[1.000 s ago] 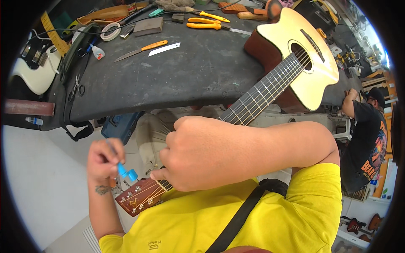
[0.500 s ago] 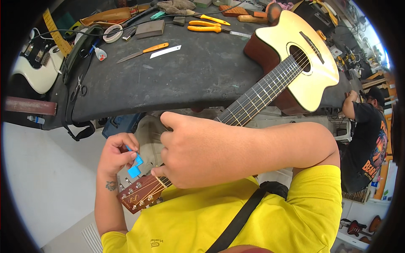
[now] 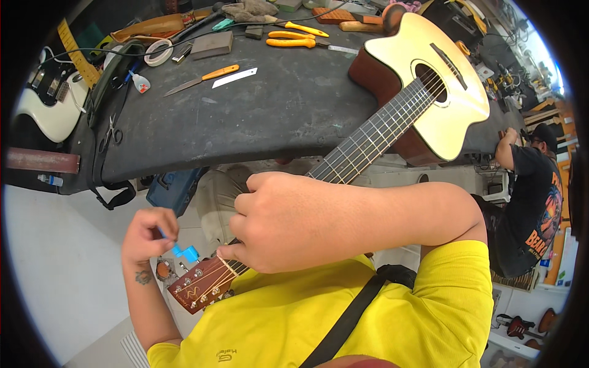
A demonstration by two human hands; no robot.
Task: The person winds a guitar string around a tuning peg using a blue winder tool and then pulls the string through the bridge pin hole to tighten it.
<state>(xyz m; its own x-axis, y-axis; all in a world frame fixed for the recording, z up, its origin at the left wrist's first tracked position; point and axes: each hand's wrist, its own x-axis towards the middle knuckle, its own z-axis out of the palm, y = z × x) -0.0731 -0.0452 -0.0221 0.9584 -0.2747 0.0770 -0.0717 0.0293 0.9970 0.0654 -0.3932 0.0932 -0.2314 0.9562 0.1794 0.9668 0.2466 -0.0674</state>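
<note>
An acoustic guitar (image 3: 463, 113) lies with its pale body on the bench and its neck slanting down toward me. Its brown headstock (image 3: 196, 286) rests before my yellow shirt. My left hand (image 3: 150, 238) pinches the handle of a blue string winder (image 3: 186, 253), whose head sits at the tuning pegs on the headstock's far edge. Across the neck, close to the nut, my right hand (image 3: 267, 224) is closed over the neck and strings, its thumb by the nut. The back of that hand hides its fingertips and part of the fretboard.
The dark bench (image 3: 245, 119) holds an orange-handled knife (image 3: 205, 78), a white blade (image 3: 235, 78), yellow-handled pliers (image 3: 291, 39), scissors (image 3: 111, 134) and a tape roll (image 3: 159, 53). A white electric guitar (image 3: 52, 113) is at left. Another person (image 3: 527, 184) sits at the far right.
My left hand has swung left and slightly down, and the blue string winder has turned with it. My right hand stays on the neck. The whole view has shifted slightly.
</note>
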